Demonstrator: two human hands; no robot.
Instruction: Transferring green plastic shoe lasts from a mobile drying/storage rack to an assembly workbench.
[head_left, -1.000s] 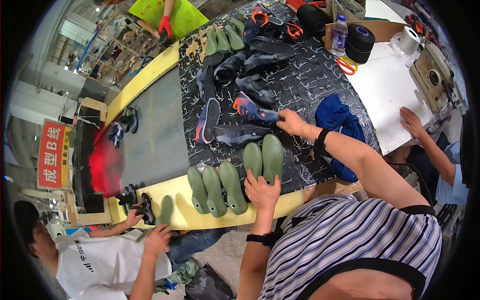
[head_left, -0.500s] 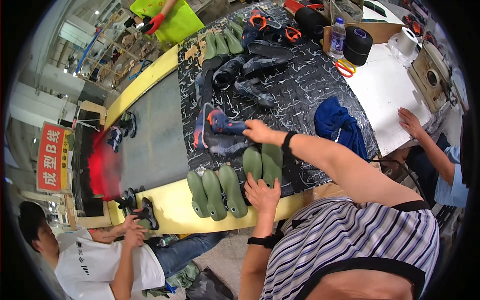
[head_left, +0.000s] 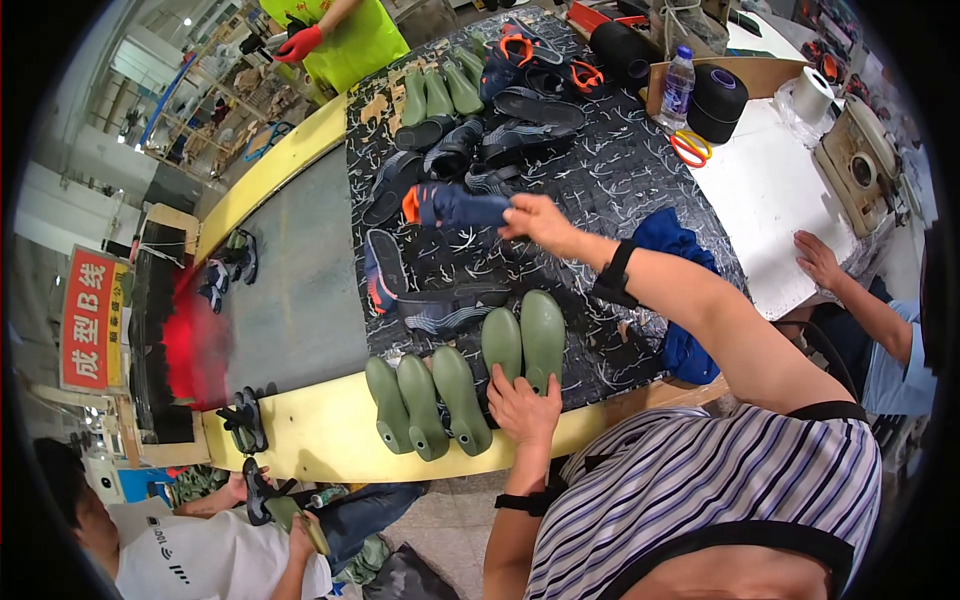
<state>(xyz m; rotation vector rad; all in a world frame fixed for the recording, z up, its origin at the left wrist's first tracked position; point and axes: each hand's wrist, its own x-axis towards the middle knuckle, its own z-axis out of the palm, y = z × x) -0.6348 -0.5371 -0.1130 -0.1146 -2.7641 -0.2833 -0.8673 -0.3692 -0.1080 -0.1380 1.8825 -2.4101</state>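
Observation:
My right hand is closed on one end of a dark navy shoe upper with an orange collar, held above the black patterned table cover. My left hand rests with fingers spread on the near ends of two green shoe lasts, the left one and the right one, lying side by side. Left of them, three more green lasts lie on the table's yellow edge. A shoe lies sideways just beyond the lasts, and another stands to its left, sole showing.
Several dark shoes and green lasts fill the far table. At right are a blue cloth, scissors, a water bottle and a black thread cone. A grey conveyor belt runs left; co-workers stand around.
My right hand has lifted the navy upper up and away from the shoes near the lasts. My left hand stays on the two lasts. The co-worker at lower left has lowered a shoe and last.

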